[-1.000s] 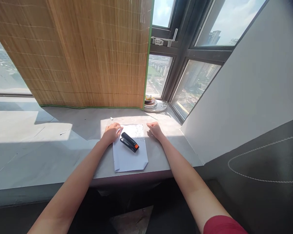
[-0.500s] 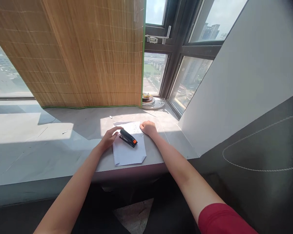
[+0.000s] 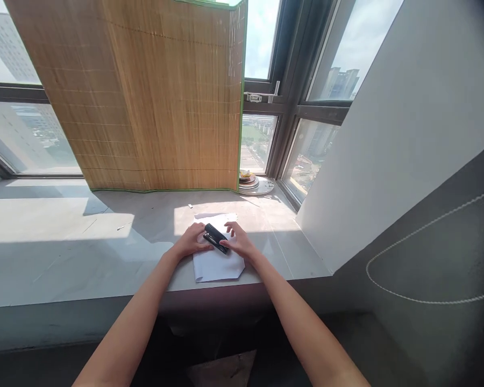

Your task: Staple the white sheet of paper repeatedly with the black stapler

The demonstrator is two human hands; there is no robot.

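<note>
A black stapler (image 3: 215, 235) lies slantwise over white sheets of paper (image 3: 218, 267) on the window ledge. My left hand (image 3: 192, 240) is at the stapler's far left end, its fingers and thumb closed about that end. On the other side is my right hand (image 3: 239, 243), fingers curved and apart, with the thumb at the stapler's near right end. That end's orange part is covered by the right hand. The upper part of the paper reaches into sunlight beyond both hands.
A bamboo blind (image 3: 173, 107) with green edging hangs behind the ledge (image 3: 84, 269). Stacked plates (image 3: 250, 183) stand in the corner by the window. Small scraps (image 3: 121, 228) lie on the left. A white beaded cord (image 3: 387, 287) hangs against the right wall.
My right hand has left the paper's upper right edge and come to the stapler's right end, its fist opened. The left hand has closed in on the stapler. The view has tilted upward.
</note>
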